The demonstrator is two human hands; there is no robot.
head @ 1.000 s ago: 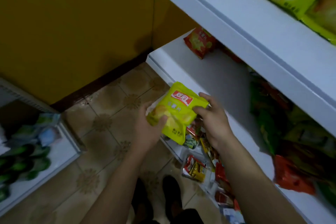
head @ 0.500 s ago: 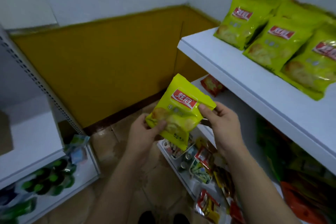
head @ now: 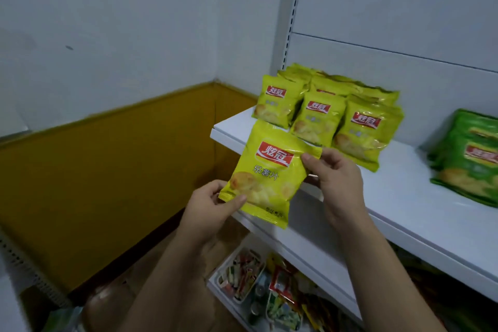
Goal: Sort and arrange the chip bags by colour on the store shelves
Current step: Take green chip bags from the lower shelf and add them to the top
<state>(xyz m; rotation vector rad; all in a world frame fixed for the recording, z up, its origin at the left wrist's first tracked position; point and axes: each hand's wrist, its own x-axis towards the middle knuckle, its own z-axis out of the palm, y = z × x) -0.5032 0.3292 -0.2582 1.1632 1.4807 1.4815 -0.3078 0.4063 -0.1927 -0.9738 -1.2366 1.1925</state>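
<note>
I hold a yellow chip bag (head: 272, 172) with a red logo in both hands, just in front of the left end of the white shelf (head: 398, 213). My left hand (head: 213, 205) pinches its lower left corner. My right hand (head: 334, 178) pinches its upper right corner. Several matching yellow bags (head: 326, 113) stand in rows on the shelf's left end. A stack of green chip bags (head: 471, 159) lies farther right on the same shelf.
Below the shelf, a lower shelf holds small trays of mixed snack packets (head: 250, 277). A white wall with a yellow lower panel (head: 113, 170) is on the left. Another rack's edge (head: 24, 272) shows at the bottom left.
My view has swung upward from the lower shelves. Both hands have lifted the yellow bag up to the level of the upper shelf, close to the standing yellow bags.
</note>
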